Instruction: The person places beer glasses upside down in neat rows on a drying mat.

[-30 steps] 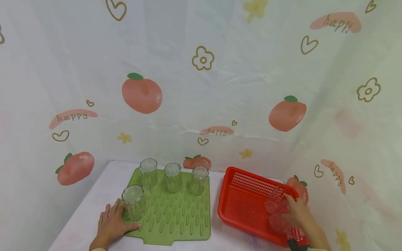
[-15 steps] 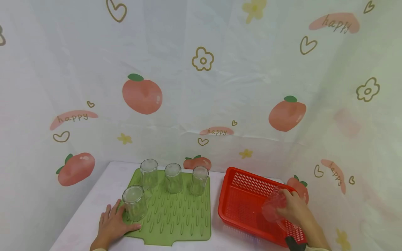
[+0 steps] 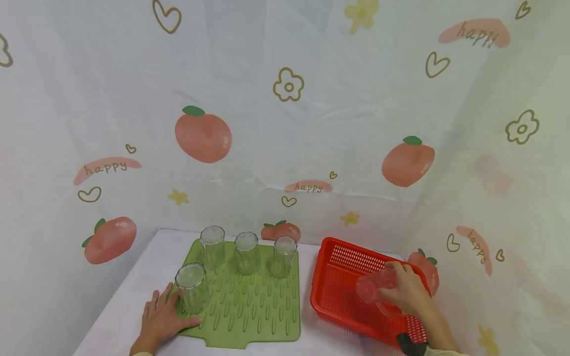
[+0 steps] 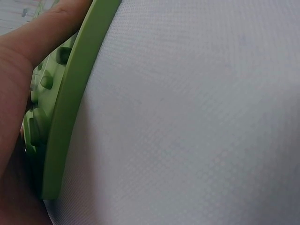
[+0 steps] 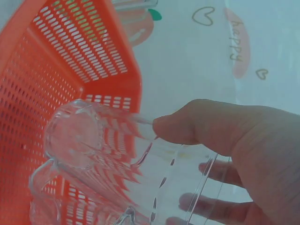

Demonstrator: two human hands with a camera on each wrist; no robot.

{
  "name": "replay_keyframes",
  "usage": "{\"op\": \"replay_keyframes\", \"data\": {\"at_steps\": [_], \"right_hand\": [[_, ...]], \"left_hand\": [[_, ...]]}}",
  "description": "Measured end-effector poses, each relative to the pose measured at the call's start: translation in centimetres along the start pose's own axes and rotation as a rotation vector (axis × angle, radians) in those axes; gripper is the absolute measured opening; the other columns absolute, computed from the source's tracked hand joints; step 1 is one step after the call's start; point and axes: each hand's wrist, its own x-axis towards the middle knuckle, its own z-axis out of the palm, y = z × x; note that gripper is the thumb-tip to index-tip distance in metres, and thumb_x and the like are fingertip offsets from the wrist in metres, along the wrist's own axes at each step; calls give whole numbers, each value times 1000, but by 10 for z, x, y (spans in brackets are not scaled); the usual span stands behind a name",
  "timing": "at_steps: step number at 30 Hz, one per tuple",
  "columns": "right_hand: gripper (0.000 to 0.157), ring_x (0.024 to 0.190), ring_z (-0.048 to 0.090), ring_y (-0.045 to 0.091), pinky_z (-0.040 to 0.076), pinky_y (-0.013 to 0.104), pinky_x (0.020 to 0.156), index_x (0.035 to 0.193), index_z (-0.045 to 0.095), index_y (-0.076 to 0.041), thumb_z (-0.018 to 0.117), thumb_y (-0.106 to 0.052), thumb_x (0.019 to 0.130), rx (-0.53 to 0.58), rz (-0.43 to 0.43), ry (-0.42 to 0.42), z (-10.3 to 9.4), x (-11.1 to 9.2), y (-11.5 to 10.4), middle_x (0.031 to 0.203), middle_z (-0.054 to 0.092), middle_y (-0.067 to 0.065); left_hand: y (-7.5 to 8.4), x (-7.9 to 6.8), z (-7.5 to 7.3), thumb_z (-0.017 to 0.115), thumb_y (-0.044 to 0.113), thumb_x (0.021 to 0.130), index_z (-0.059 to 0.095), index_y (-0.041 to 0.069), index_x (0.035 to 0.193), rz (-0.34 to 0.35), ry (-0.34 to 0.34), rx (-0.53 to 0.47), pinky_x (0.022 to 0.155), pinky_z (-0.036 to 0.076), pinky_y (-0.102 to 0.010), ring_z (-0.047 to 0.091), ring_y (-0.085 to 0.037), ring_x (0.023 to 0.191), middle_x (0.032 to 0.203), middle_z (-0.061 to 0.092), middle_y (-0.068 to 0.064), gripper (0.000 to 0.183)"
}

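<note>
My right hand [image 3: 407,289] grips a clear glass mug [image 3: 371,287] over the red basket [image 3: 318,301], holding it tilted on its side. In the right wrist view the thumb lies along the near side of the mug [image 5: 108,145], its base points left, and the fingers show through the glass. More clear glass [image 3: 391,310] shows just below it in the basket. My left hand [image 3: 162,319] rests with spread fingers at the left front corner of the green ribbed mat [image 3: 249,324], thumb on the mat. Beside its fingertips stands another glass mug [image 3: 193,289].
Along the mat's back edge stand three clear glasses: a left one [image 3: 213,247], a middle one [image 3: 247,254] and a right one [image 3: 283,257]. A white patterned curtain [image 3: 249,148] rises behind the white table [image 3: 307,277], close behind the basket.
My right hand has lifted the glass mug from the right part of the basket and moved it left and slightly up. The left hand keeps its place at the mat.
</note>
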Motion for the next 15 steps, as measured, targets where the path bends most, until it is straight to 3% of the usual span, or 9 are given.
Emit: {"op": "replay_keyframes", "data": {"at_steps": [9, 15], "right_hand": [[62, 111, 59, 39, 60, 53, 83, 134, 52, -2, 80, -24, 83, 91, -62, 76, 6, -1, -12, 132, 54, 27], [62, 117, 55, 37, 59, 53, 87, 134, 50, -2, 80, -24, 84, 158, -54, 75, 9, -1, -24, 134, 52, 23]], "left_hand": [[2, -2, -2, 78, 74, 69, 38, -3, 151, 4, -3, 14, 113, 3, -82, 2, -68, 145, 163, 13, -32, 119], [1, -2, -2, 77, 75, 69, 37, -4, 151, 0, -4, 16, 113, 3, -82, 2, -68, 144, 163, 13, -32, 121]]}}
